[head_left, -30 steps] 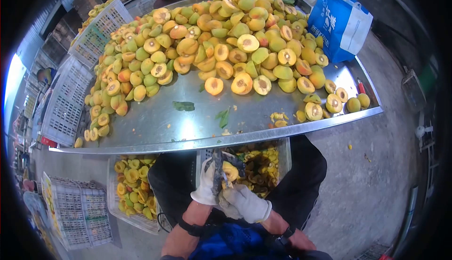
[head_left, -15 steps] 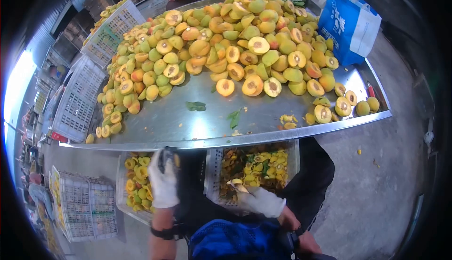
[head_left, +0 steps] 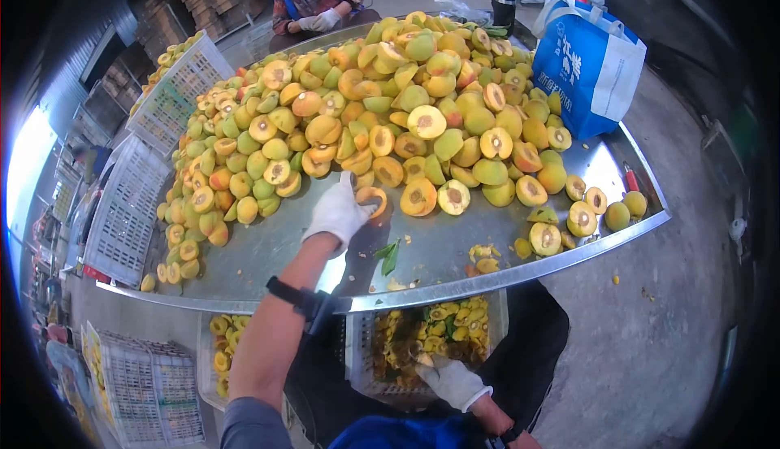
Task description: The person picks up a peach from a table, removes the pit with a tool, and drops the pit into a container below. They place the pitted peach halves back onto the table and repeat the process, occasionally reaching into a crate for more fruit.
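One peach half (head_left: 378, 195) is in the left hand (head_left: 335, 211), down at the near foot of the big fruit pile (head_left: 325, 116) on the metal table (head_left: 264, 242). Thumb and fingers are hooked round it, so that's a proper grasp; can't tell if it's touching the metal. Its cut side looks tipped up toward the table's near edge, and it's roundish, so no clear long axis to report.

Room-wise: fruit crowds it on the table's far side, with another cut half (head_left: 418, 197) just beside it, toward the table's right end. Between it and the table's near rim (head_left: 422, 293) it's mostly bare metal, with some green leaves (head_left: 390, 255) and scraps. The left forearm (head_left: 272, 331) crosses that rim.

Right hand (head_left: 452, 381) is below the table's near rim, over a crate (head_left: 356, 360) of fruit bits. Fingers are curled, but whatever's at the tips is too small for me to tell.
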The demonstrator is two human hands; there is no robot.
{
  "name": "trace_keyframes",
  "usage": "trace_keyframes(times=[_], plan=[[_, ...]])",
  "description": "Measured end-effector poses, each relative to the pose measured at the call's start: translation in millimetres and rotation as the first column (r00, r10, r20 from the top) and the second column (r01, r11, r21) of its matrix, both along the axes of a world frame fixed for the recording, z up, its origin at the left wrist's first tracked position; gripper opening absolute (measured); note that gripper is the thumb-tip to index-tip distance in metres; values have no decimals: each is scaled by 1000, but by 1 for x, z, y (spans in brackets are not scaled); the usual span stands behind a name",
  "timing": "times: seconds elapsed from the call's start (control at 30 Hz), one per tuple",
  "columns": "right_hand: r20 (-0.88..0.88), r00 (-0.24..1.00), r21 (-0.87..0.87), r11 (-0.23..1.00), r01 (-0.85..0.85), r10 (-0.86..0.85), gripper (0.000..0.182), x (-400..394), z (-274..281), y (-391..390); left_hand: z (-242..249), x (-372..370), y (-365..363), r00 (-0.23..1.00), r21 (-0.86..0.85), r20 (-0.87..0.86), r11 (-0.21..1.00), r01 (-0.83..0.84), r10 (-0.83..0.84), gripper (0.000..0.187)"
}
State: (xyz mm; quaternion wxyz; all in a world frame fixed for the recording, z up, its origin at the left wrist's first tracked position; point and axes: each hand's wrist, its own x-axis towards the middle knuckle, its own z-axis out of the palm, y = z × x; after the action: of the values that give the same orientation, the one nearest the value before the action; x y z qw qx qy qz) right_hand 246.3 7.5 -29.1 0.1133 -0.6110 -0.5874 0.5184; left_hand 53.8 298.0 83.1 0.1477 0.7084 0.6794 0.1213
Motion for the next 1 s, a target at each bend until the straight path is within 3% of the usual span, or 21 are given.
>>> trace_keyframes(times=[0.1,0.17,0.23,0.27,0.37,0.43,0.5,0.57,0.63,0.7,0.77,0.8,0.87,0.9,1.0], plan=[[-74,993,26,995,98,-96,45,-1,3,4,-25,8,15,986,49,167,999,-17,8,61],[-114,982,48,986,160,-153,42,-5,10,7,-25,10,4,990,4,141,1000,6,-7,67],[-205,956,19,976,218,-210,38,-9,15,7,-16,7,-15,950,10,304,997,74,-74,62],[-245,939,3,968,251,-243,36,-9,18,6,-11,4,-26,902,-11,419,992,123,-108,47],[-510,768,-59,907,417,-387,22,-12,34,3,-9,-13,-71,771,249,547,943,223,-327,42],[-551,772,32,917,397,-315,16,-16,44,11,12,-6,-128,534,93,832,986,135,-152,41],[-587,772,95,927,364,-243,14,-24,73,21,11,-9,-170,446,90,884,986,140,-144,44],[-471,880,385,885,263,-57,22,-31,74,19,21,-4,-206,318,11,946,989,147,-58,42],[-575,805,201,928,312,-147,22,-45,88,16,0,-4,-226,190,125,971,984,128,-148,51],[-530,846,334,903,270,-57,25,-48,64,8,-28,2,-242,-19,-109,994,993,34,110,58],[-415,908,429,866,256,-63,27,-51,73,2,-43,8,-249,-72,-211,977,969,-128,203,53],[-296,954,429,885,182,-53,29,-49,92,0,-48,8,-250,-139,-213,971,970,-117,196,51],[-299,948,320,924,210,-112,30,-50,94,-2,-53,9,-249,-270,-209,947,973,-97,176,48],[-300,943,267,937,225,-141,30,-51,95,-3,-54,10,-250,-261,-187,953,975,-116,152,46],[-256,967,479,870,120,8,29,-50,87,-6,-60,10,-253,-235,-136,967,980,-143,100,41]])
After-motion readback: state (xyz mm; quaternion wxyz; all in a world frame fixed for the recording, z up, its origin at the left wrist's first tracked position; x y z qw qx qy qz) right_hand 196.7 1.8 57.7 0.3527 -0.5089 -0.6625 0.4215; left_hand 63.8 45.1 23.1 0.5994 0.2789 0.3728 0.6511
